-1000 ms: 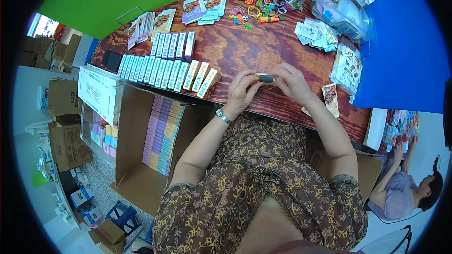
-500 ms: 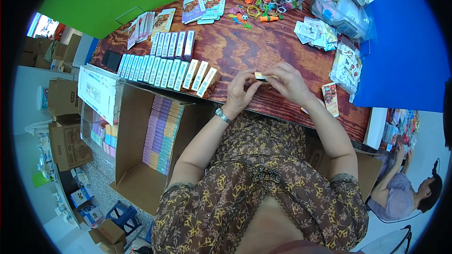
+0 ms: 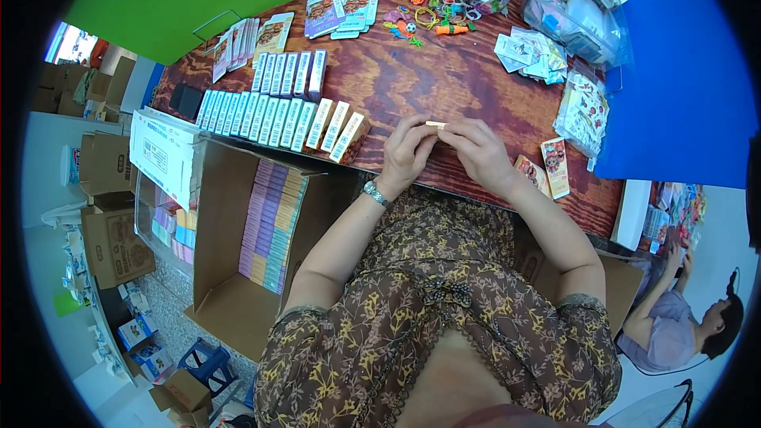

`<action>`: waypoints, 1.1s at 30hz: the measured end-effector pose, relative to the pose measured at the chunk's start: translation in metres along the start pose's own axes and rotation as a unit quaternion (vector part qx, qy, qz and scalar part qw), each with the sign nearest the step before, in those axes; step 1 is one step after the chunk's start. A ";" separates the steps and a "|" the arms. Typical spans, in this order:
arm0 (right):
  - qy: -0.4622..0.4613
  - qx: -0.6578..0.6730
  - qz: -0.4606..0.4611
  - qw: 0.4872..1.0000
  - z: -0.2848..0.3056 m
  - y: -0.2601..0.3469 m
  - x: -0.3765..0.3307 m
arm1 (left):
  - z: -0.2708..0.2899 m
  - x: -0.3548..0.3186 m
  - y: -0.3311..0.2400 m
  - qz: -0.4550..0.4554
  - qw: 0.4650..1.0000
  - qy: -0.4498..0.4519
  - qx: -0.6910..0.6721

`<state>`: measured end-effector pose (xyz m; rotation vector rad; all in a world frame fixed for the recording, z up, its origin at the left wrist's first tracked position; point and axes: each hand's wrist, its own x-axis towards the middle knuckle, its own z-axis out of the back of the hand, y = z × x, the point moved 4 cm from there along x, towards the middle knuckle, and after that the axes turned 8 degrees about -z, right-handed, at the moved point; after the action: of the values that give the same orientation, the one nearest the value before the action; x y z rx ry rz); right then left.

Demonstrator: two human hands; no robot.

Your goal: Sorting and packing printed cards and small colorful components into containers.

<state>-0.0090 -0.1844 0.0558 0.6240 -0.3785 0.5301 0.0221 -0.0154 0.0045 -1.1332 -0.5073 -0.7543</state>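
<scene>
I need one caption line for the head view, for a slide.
Both hands, left hand and right hand, pinch a small flat box above a wooden table.

My one view comes from a head-worn fisheye camera, looking steeply down over the torso at the desk (image 3: 412, 87), close in. Straight edges bow toward the rim (a floor-level cardboard box (image 3: 238, 269) fills lower left).

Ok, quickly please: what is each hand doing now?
Left hand: closed, pinching the small flat box.
Right hand: closed, pinching the same box's other end.
</scene>
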 end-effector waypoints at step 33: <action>0.216 -0.161 -0.172 0.947 0.081 -0.077 -0.074 | 0.074 -0.001 0.032 -0.015 0.840 0.237 0.488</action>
<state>-0.0383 -0.3152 0.0463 0.2345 0.0632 0.2472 0.0462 0.0617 0.0103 0.0305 -0.3961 -0.6372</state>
